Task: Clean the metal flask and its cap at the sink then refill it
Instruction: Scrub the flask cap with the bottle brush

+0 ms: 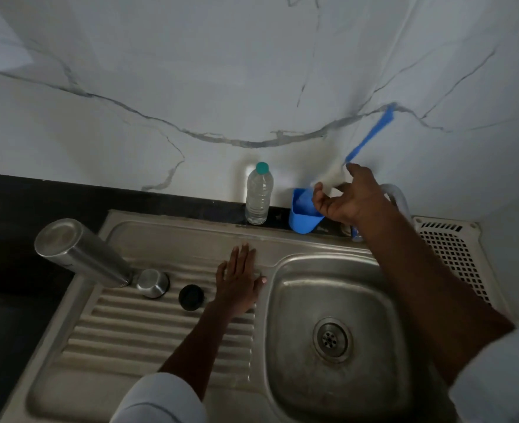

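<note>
The metal flask [81,254] stands on the left of the ribbed drainboard [148,337] with its flat base towards me. Beside it sit its steel cup cap [153,282] and a black inner cap [191,297]. My left hand [238,282] rests flat on the drainboard, right of the black cap, fingers straight. My right hand [349,199] is raised over a blue cup [302,215] behind the sink. Its thumb and fingers are spread around the blurred white bristle end of a blue-handled bottle brush [371,135], which leans against the wall.
A clear water bottle [257,196] with a teal cap stands on the ledge behind the drainboard. The steel basin [337,288] with its drain [331,338] is on the right. A tap [395,193] is partly hidden behind my right hand. A white perforated tray [453,248] lies at the far right.
</note>
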Available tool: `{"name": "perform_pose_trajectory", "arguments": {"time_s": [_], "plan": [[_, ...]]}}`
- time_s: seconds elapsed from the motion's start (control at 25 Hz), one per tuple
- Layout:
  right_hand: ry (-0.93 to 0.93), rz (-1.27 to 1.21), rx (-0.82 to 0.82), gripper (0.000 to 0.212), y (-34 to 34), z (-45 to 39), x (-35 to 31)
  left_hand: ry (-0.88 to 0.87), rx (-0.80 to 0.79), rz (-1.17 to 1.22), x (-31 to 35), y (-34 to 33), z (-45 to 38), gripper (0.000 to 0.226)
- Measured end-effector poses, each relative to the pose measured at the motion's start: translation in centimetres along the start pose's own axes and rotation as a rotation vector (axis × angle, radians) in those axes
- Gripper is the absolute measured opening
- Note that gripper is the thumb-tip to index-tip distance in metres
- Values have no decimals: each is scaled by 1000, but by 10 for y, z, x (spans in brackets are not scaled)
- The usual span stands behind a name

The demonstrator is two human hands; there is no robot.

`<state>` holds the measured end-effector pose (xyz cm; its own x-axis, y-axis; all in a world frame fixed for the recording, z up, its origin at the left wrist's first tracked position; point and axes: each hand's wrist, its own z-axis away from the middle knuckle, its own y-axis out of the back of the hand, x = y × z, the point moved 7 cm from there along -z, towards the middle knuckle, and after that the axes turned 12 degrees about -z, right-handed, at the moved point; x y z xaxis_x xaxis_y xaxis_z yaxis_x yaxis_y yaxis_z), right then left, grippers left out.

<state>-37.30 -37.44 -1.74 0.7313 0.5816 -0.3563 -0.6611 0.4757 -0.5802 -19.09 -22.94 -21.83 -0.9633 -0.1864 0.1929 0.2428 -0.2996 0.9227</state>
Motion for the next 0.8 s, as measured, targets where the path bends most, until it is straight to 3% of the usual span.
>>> {"name": "perform_pose_trajectory", "arguments": {"time_s": [0.08, 0.16, 0.32, 0.44, 0.64, 0.72, 0.8], "plan": [[0, -15, 17, 49, 0, -14, 4, -12, -10, 7, 1, 1, 0, 80], [15, -2, 21, 41, 4, -21, 12, -20, -15, 5, 1, 1, 1, 80], [101, 221, 72, 43, 19, -18, 17, -20, -19, 3, 1, 2, 0, 80], [386, 460, 152, 33, 32, -4, 4, -28, -35, 6, 2, 3, 1, 81], [802, 658, 52, 22, 67, 37, 24, -20, -120, 180, 4, 24, 4, 78], [847, 840, 72, 18, 101, 54, 51, 64, 42, 512, 6, 47, 20, 64], [866, 1085, 76, 21, 137, 68, 89, 119, 395, 647, 7, 69, 61, 36]]}}
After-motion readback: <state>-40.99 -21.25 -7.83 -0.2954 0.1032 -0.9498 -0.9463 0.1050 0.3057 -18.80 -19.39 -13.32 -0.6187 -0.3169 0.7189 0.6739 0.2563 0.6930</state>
